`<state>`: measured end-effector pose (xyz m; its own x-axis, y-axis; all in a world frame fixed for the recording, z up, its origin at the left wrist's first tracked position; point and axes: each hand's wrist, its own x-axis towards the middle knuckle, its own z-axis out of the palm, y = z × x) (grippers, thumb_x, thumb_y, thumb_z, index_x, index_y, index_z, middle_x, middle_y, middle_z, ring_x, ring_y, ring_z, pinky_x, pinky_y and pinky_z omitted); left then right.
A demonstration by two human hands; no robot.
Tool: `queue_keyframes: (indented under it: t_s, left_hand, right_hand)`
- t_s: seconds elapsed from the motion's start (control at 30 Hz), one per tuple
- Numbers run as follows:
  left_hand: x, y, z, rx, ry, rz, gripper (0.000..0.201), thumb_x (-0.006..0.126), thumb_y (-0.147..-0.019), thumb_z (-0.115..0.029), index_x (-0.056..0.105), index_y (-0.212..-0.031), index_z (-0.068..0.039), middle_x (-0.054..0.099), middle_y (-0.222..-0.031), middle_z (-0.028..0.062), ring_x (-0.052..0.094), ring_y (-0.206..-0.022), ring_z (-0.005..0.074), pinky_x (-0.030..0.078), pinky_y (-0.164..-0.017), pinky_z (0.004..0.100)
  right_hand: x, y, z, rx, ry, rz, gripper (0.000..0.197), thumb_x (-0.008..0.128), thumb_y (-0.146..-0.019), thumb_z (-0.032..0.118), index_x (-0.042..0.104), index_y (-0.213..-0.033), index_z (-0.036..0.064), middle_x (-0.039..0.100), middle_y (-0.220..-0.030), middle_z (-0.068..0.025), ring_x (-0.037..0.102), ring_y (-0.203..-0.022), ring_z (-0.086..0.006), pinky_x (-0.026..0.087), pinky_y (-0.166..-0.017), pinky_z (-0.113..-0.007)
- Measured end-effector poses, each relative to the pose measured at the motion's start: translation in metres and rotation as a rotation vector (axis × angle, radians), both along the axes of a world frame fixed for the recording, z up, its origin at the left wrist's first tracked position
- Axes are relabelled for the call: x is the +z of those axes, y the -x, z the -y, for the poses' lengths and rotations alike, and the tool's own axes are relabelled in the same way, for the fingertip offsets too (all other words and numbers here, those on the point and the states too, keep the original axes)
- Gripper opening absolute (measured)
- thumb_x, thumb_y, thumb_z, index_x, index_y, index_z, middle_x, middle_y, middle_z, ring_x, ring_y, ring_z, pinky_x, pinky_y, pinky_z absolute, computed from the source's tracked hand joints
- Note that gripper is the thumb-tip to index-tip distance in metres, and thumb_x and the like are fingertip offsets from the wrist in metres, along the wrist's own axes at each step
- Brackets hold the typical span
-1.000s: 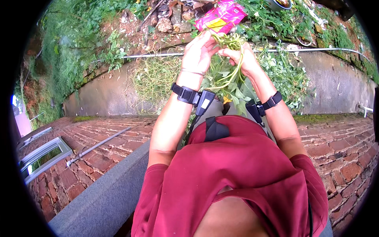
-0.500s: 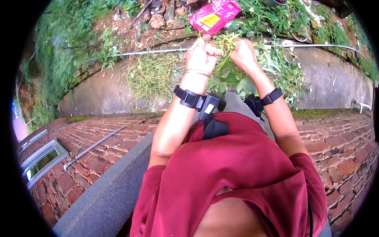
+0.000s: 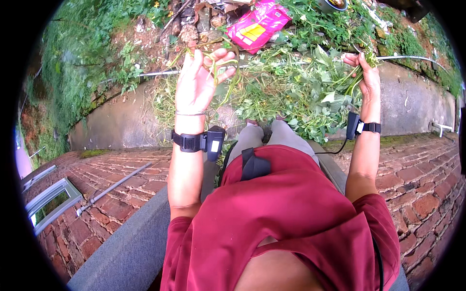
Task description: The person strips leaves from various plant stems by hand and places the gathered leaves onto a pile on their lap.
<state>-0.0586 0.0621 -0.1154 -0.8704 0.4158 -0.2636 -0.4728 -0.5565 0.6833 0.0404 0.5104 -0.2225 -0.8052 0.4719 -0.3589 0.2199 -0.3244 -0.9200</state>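
Hands apart: left hand [image 3: 198, 82] half-open, thin stems [image 3: 221, 65] draped across fingers; right hand [image 3: 365, 72] grip closed on leafy bunch [image 3: 350, 80], separating it above plant pile [image 3: 286, 97]

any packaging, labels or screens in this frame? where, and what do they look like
Plastic bag: lying on the soil at top centre, beyond the greens pile; crumpled, roughly rectangular, bright pink with a yellow patch.
No signs or screens visible.
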Motion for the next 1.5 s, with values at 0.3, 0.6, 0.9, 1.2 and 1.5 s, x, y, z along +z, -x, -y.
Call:
queue_keyframes:
  t_s: [0.3,0.6,0.9,1.2,1.5]
  left_hand:
    - [-0.020,0.009,0.025,-0.073,-0.270,0.143,0.025,0.049,-0.102,-0.019,0.056,-0.110,0.003,0.061,-0.115,0.0208,0.054,-0.119,0.0375,0.043,-0.105,0.0566]
    - [-0.031,0.019,-0.014,-0.001,-0.344,0.136,0.025,0.050,-0.099,-0.007,0.053,-0.116,0.011,0.057,-0.120,0.0238,0.052,-0.122,0.0381,0.042,-0.111,0.0493]
    - [-0.031,0.012,-0.050,0.026,-0.321,0.087,0.023,0.048,-0.100,-0.007,0.052,-0.115,0.010,0.056,-0.120,0.0222,0.051,-0.119,0.0368,0.040,-0.111,0.0483]
    - [-0.058,0.008,-0.028,-0.021,-0.295,0.032,0.018,0.049,-0.101,-0.011,0.051,-0.112,0.003,0.059,-0.102,0.0174,0.058,-0.102,0.0308,0.048,-0.099,0.0410]
    - [-0.015,-0.040,-0.069,-0.028,-0.069,0.027,0.023,0.045,-0.103,-0.008,0.044,-0.124,-0.001,0.058,-0.080,0.0101,0.052,-0.064,0.0167,0.052,-0.072,0.0356]
  right_hand:
    - [0.084,-0.057,-0.066,0.020,0.091,-0.328,0.030,0.054,-0.100,0.033,0.055,-0.088,0.0054,0.066,-0.100,-0.0189,0.064,-0.101,-0.0347,0.049,-0.096,-0.046]
    - [0.105,-0.007,0.085,0.246,-0.139,-0.183,0.020,0.077,-0.082,0.013,0.065,-0.094,0.0020,0.059,-0.070,-0.0002,0.043,-0.049,-0.0057,0.039,-0.048,-0.021]
    - [0.104,0.048,0.210,0.621,0.153,-0.244,0.024,0.074,-0.081,0.005,0.066,-0.102,-0.0018,0.072,-0.091,-0.0120,0.046,-0.048,-0.0041,0.042,-0.049,-0.020]
    - [0.065,0.054,0.201,0.655,-0.315,-0.046,0.016,0.062,-0.088,0.012,0.067,-0.095,-0.0019,0.066,-0.073,-0.0072,0.051,-0.053,-0.0103,0.046,-0.056,-0.031]
    - [-0.023,0.066,0.111,0.148,-0.164,0.065,0.011,0.065,-0.084,0.008,0.067,-0.086,-0.0021,0.067,-0.072,-0.0062,0.052,-0.051,-0.0098,0.039,-0.046,-0.024]
